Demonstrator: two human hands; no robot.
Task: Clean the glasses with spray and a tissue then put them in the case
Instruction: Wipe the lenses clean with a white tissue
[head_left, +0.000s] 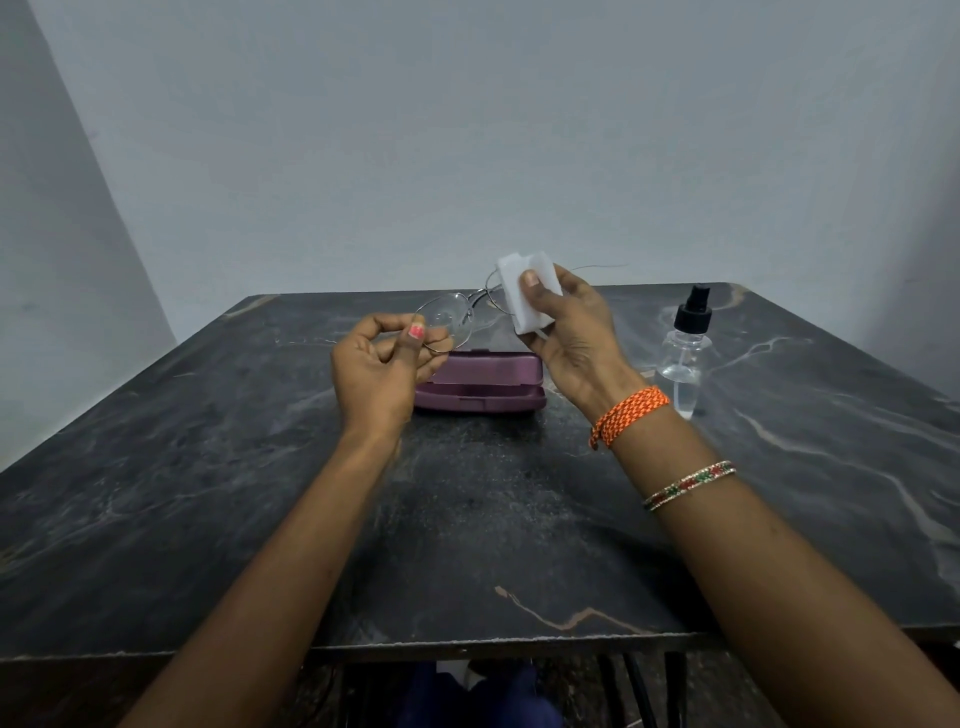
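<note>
Both forearms reach out over the near edge of the counter (156, 519), hands raised above its middle.

My left hand (376, 366) is curled, thumb and fingers pinching the rim of the left lens of the glasses (452, 319). The frame's long axis runs from that pinch rightward and slightly away from me, toward my right hand (566, 332), so the right lens sits directly at the right hand. One thin temple shows past it, pointing to the right.

My right hand grips the folded white tissue (524, 296), thumb pressed on its front face, fingers behind; the tissue covers the right lens. Judgement: wiping of that lens in progress; left lens not yet covered.

Just beyond and below the hands lies the purple case (483, 382), lid looks closed, mid-counter. The spray bottle (685, 353) stands upright nearer the right edge, well apart from both hands, closer to the right.
</note>
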